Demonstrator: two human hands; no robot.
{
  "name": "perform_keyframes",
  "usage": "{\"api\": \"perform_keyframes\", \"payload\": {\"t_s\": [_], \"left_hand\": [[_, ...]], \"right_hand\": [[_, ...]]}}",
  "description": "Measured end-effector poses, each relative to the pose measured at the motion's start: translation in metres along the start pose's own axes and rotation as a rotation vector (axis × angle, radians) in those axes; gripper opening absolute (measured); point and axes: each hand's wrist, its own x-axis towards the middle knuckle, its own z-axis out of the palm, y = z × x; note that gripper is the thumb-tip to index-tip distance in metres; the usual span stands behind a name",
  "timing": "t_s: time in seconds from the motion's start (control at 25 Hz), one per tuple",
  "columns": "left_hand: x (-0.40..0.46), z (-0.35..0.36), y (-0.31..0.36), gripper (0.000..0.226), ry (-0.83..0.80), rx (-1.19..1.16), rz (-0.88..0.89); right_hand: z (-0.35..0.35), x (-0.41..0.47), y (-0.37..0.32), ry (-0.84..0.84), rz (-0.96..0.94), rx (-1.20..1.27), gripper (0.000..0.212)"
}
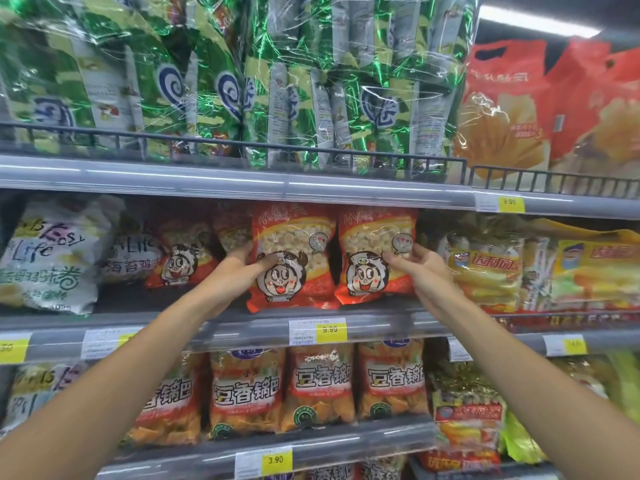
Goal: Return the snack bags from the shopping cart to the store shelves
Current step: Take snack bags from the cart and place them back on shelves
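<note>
Hands: left hand grips left red bag | right hand grips right red bag

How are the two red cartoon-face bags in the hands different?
The left bag leans, its bottom nearer the shelf edge; the right bag stands straighter. The left hand takes the left bag's left side, thumb on its front; the right hand takes the right bag's right side. Both share the red pack and cartoon face.

Yellow price tags along grey shelf edges
</note>
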Motion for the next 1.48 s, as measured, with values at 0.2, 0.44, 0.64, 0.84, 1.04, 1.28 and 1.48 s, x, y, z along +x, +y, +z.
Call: {"api": "perform_keyframes", "payload": {"t_s": [0.2, 0.44, 0.64, 0.84, 1.04, 1.28, 1.48], "left_hand": [[-0.005, 0.0, 0.003, 0.052, 0.012, 0.05, -0.001], [-0.006, 0.0, 0.005, 0.061, 0.045, 0.156, 0.003], [-0.014, 0.003, 0.008, 0.063, 0.163, 0.224, 0.11], [-0.03, 0.0, -0.004, 0.068, 0.286, 0.348, 0.251], [-0.044, 0.009, -0.002, 0.055, 0.267, 0.662, 0.566], [-0.071, 0.035, -0.007, 0.043, 0.11, 0.782, 0.83], [-0.129, 0.083, -0.064, 0.029, -0.104, 0.798, 0.945]], "right_hand": [[-0.005, 0.003, 0.015, -0.02, 0.066, -0.08, 0.062], [-0.015, 0.004, 0.006, -0.111, 0.087, -0.238, 0.039], [-0.009, -0.022, 0.008, 0.033, -0.077, -0.368, 0.075], [-0.007, -0.054, 0.022, 0.185, -0.318, -0.41, 0.072], [-0.003, -0.051, 0.02, 0.153, -0.604, -0.78, 0.066], [0.002, -0.078, 0.039, 0.039, -0.772, -0.816, 0.06], [-0.03, -0.126, 0.112, -0.164, -0.791, -0.743, 0.047]]}}
